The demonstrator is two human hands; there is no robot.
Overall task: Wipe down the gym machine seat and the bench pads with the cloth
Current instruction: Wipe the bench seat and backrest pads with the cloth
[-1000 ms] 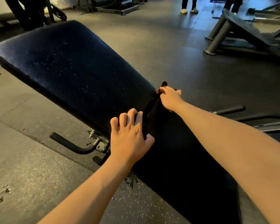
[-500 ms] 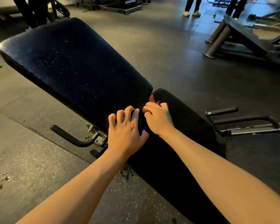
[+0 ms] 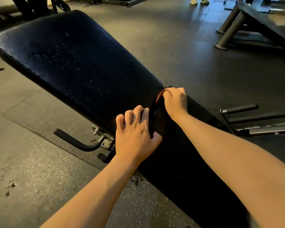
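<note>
Your left hand is resting with fingers spread and curled, gripping nothing, at the near end of the black back pad. Just right, your right hand is clenching a dark cloth in the gap beside the seat pad.
</note>
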